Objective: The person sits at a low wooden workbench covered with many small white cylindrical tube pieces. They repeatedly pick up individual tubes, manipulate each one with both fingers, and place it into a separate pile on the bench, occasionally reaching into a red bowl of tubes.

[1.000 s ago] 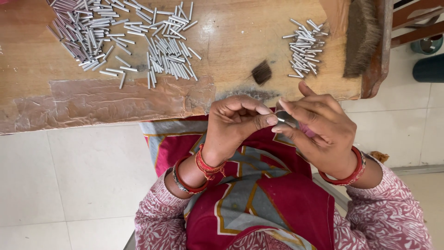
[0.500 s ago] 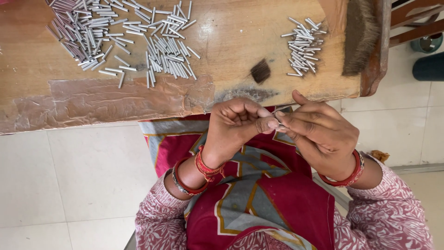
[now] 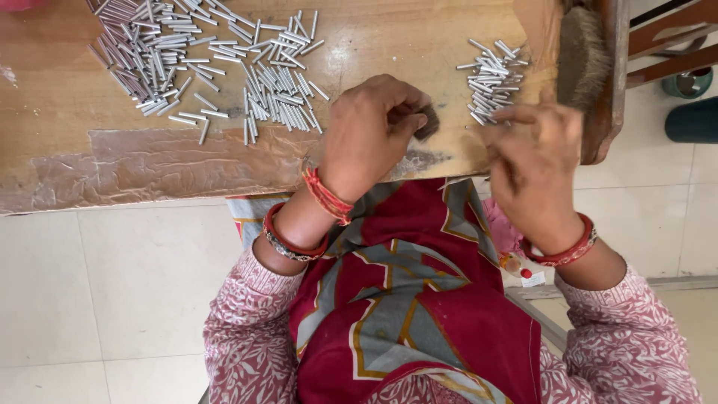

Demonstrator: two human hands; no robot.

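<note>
At the middle of the frame, left hand pinches the small dark brush bit on the wooden table. Right hand, blurry, fingers curled by the small pile of metal pins; can't tell if holding any. Best: keep the pinch soft, pick 1 pin at a time.

Wood table over pale tiled floor, daylight.
We see the table with a worn, crinkled tape strip along its near edge, white floor tiles, wooden chair rails at right.
</note>
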